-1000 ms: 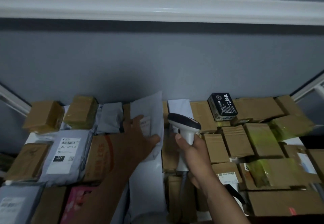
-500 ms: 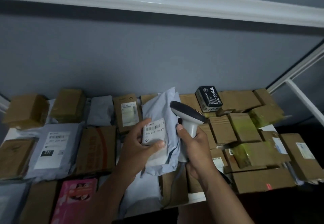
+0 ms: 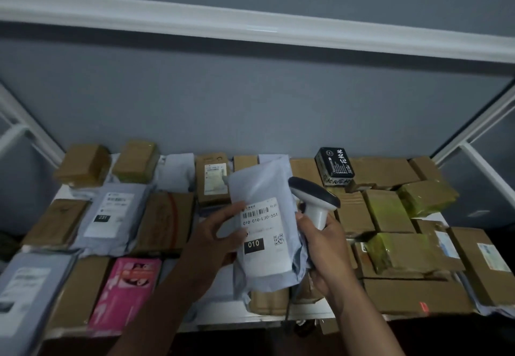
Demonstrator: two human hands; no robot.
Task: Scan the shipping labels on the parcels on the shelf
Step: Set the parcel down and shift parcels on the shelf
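Progress: one parcel in hand, scan apparently not yet made. Left hand [image 3: 214, 241] pinches a grey poly mailer [image 3: 264, 224] at frame centre, thumb on its left edge, fingers behind; white shipping label [image 3: 262, 240] faces the camera, barcode and "010" legible. Right hand [image 3: 324, 247] wraps the handle of a white barcode scanner [image 3: 313, 201], head pointing away toward upper right, not at the label. Small red glow sits on a cardboard box [image 3: 415, 297] at lower right. Shelf [image 3: 237, 315] below carries many more parcels, several with labels showing; which are already scanned cannot be told. Judgement: most of the task remains.
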